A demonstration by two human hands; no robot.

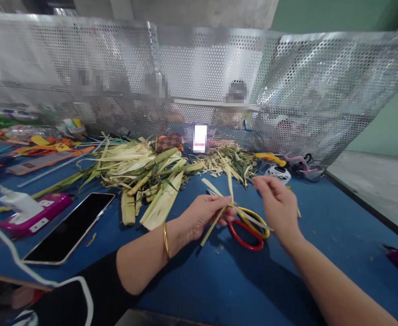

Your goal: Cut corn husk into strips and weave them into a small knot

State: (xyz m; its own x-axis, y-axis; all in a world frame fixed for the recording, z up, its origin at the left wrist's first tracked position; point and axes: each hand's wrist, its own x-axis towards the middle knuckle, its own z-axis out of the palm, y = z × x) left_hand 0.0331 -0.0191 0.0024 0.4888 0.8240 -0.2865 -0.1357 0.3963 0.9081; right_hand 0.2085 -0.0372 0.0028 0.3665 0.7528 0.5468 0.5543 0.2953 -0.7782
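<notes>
My left hand (209,212) pinches several narrow pale-green strips of plant leaf (213,226), which look like corn husk. They cross at the fingertips and stick out up, down and to both sides. To the right, my right hand (278,201) is raised, its thumb and forefinger drawn together; whatever they may hold is too small to make out. One strip's end reaches toward the wrist of that hand. Below the strips, scissors (245,245) with a red and a yellow handle loop lie on the blue table (199,280), their blades partly hidden behind my left hand.
Husks (165,199) are heaped left of centre, beside a pile of scraps (229,158). A phone (70,228) and purple power strip (37,215) with a white cable lie left. A perforated metal screen (199,59) stands behind. White thread (278,173) sits at back right.
</notes>
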